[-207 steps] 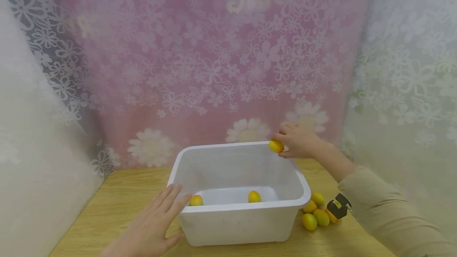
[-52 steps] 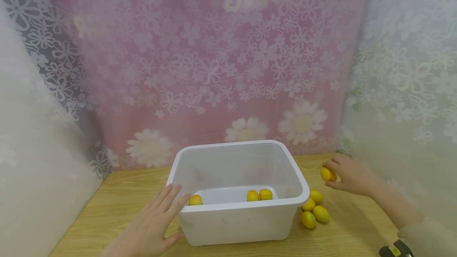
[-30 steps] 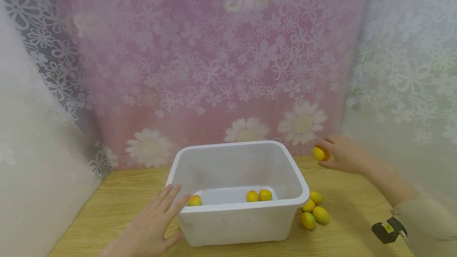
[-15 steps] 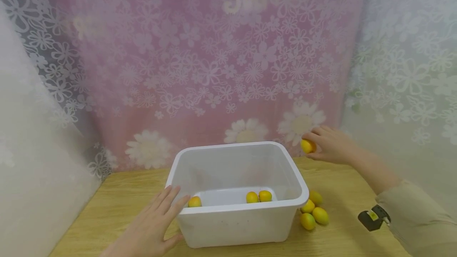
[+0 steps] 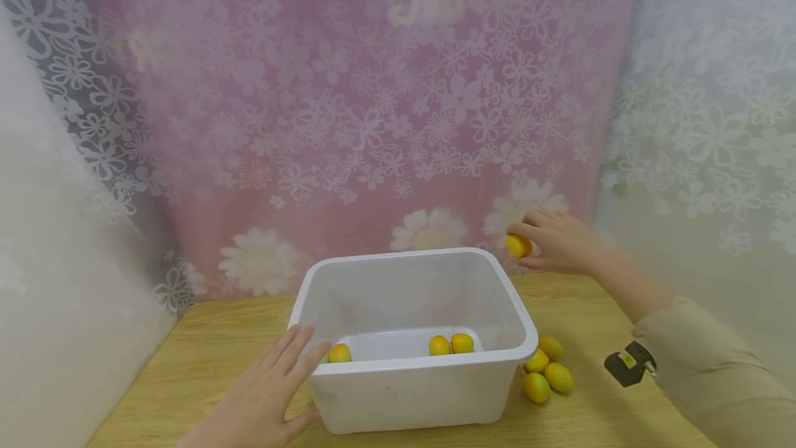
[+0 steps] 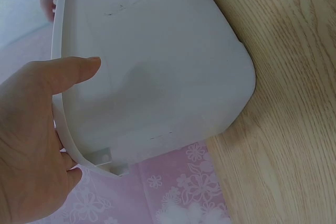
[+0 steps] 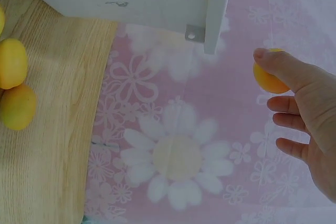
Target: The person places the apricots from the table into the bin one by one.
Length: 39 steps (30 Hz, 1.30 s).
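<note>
My right hand [image 5: 560, 240] pinches a small yellow-orange mango [image 5: 518, 246] between thumb and fingers, in the air just beyond the back right corner of a white plastic tub [image 5: 404, 393]. The right wrist view shows the thumb over this mango [image 7: 272, 80], with the other fingers loosely bent below. My left hand [image 5: 261, 386] holds the tub's front left corner. In the left wrist view its thumb [image 6: 73, 72] lies on the outer wall, with fingers behind the rim. Inside the tub lie one mango [image 5: 339, 353] at the left and two mangoes [image 5: 462, 343] together at the right.
Several more mangoes [image 5: 558, 377] lie in a cluster on the wooden table [image 5: 236, 323], against the tub's right side. A pink flowered curtain [image 5: 373, 123] hangs behind, with pale sheets [image 5: 715, 192] at both sides. A black device [image 5: 629, 364] sits by the right sleeve.
Since the oldest frame, one more mango lies in the tub and the table cluster is smaller. My right hand has lifted another mango and carried it left towards the tub. The left hand stays put.
</note>
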{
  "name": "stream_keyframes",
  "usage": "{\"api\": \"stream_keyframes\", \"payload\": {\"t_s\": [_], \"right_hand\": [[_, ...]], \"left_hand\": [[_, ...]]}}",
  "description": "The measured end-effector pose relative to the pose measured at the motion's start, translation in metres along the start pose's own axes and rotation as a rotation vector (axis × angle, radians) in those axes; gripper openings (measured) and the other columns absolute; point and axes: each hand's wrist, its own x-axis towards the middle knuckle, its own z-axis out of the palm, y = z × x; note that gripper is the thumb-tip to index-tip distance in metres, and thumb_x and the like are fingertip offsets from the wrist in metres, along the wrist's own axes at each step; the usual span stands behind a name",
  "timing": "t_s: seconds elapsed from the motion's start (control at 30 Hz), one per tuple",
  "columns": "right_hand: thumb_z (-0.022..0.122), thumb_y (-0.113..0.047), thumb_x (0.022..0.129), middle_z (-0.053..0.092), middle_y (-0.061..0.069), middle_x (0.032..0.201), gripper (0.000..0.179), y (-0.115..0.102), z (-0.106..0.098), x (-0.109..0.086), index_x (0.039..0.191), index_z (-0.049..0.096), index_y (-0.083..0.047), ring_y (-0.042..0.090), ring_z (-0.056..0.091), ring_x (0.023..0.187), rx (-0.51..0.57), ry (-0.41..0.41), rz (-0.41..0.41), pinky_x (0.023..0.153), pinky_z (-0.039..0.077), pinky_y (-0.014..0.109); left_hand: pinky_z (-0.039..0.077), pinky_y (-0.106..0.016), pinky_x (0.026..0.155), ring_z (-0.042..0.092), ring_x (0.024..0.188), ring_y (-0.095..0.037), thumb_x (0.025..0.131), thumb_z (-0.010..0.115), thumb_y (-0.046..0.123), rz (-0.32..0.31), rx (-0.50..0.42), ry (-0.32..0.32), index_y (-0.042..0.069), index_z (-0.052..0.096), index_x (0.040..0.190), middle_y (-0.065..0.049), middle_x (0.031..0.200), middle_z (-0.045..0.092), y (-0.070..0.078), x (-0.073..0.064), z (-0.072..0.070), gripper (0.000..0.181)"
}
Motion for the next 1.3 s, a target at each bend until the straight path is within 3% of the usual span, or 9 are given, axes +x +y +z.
{"api": "stream_keyframes", "payload": {"t_s": [0.07, 0.1, 0.3, 0.33, 0.53, 0.87, 1.13, 1.3], "right_hand": [[0.079, -0.029, 0.073, 0.055, 0.0, 0.086, 0.04, -0.002, 0.0, 0.004, 0.106, 0.065, -0.012, 0.019, 0.049, 0.08, 0.006, -0.004, -0.009, 0.068, 0.047, 0.035], [0.079, -0.029, 0.073, 0.054, 0.0, 0.085, 0.039, -0.004, 0.0, 0.007, 0.106, 0.065, -0.012, 0.019, 0.048, 0.08, 0.007, -0.004, -0.016, 0.068, 0.047, 0.035], [0.079, -0.03, 0.073, 0.056, 0.001, 0.087, 0.039, -0.009, 0.004, 0.018, 0.106, 0.065, -0.014, 0.021, 0.05, 0.083, -0.01, -0.009, -0.039, 0.076, 0.047, 0.039], [0.079, -0.03, 0.073, 0.056, 0.001, 0.087, 0.04, -0.009, 0.005, 0.019, 0.107, 0.066, -0.014, 0.022, 0.05, 0.083, -0.015, -0.016, -0.039, 0.077, 0.046, 0.04], [0.078, -0.033, 0.073, 0.057, 0.0, 0.089, 0.042, -0.011, 0.009, 0.026, 0.11, 0.065, -0.017, 0.022, 0.05, 0.085, -0.036, -0.058, -0.044, 0.08, 0.043, 0.041], [0.078, -0.036, 0.073, 0.056, -0.001, 0.086, 0.038, -0.017, 0.012, 0.036, 0.104, 0.065, -0.02, 0.02, 0.051, 0.081, -0.059, -0.056, -0.062, 0.071, 0.04, 0.034], [0.078, -0.036, 0.074, 0.052, -0.002, 0.085, 0.042, -0.022, 0.018, 0.043, 0.109, 0.064, -0.017, 0.018, 0.044, 0.079, 0.012, -0.109, -0.018, 0.066, 0.031, 0.03], [0.075, -0.036, 0.077, 0.057, 0.002, 0.094, 0.045, -0.023, 0.021, 0.044, 0.115, 0.063, -0.017, 0.021, 0.048, 0.086, 0.02, -0.139, -0.014, 0.069, 0.035, 0.032]], "left_hand": [[-0.014, -0.015, 0.107, 0.034, 0.133, -0.037, 0.084, 0.057, 0.057, 0.008, 0.013, 0.008, 0.018, 0.028, 0.148, -0.015, 0.148, 0.034, 0.0, 0.0, 0.001, 0.081], [-0.007, -0.02, 0.112, 0.034, 0.133, -0.037, 0.084, 0.058, 0.057, 0.006, 0.015, 0.006, 0.018, 0.028, 0.148, -0.015, 0.148, 0.034, 0.0, 0.0, 0.001, 0.081], [-0.005, -0.021, 0.113, 0.035, 0.132, -0.037, 0.082, 0.063, 0.054, 0.03, 0.043, 0.033, 0.017, 0.027, 0.148, -0.016, 0.147, 0.034, -0.001, 0.0, 0.002, 0.083], [-0.012, -0.017, 0.109, 0.036, 0.131, -0.037, 0.081, 0.064, 0.052, 0.039, 0.049, 0.042, 0.017, 0.027, 0.148, -0.016, 0.147, 0.035, -0.002, 0.0, 0.002, 0.084], [-0.013, -0.016, 0.108, 0.034, 0.133, -0.035, 0.079, 0.068, 0.047, 0.017, 0.033, 0.019, 0.018, 0.027, 0.148, -0.015, 0.148, 0.033, 0.0, 0.0, 0.0, 0.085], [-0.011, -0.017, 0.109, 0.035, 0.133, -0.036, 0.078, 0.071, 0.043, 0.033, 0.046, 0.04, 0.016, 0.031, 0.146, -0.016, 0.146, 0.036, -0.001, 0.001, 0.001, 0.084], [-0.011, -0.018, 0.11, 0.036, 0.132, -0.036, 0.08, 0.067, 0.047, 0.04, 0.07, 0.048, 0.014, 0.031, 0.146, -0.015, 0.145, 0.038, -0.001, 0.001, 0.002, 0.082], [-0.01, -0.019, 0.111, 0.037, 0.131, -0.036, 0.08, 0.067, 0.048, 0.049, 0.079, 0.062, 0.015, 0.03, 0.146, -0.015, 0.144, 0.039, -0.001, 0.001, 0.003, 0.083]]}}
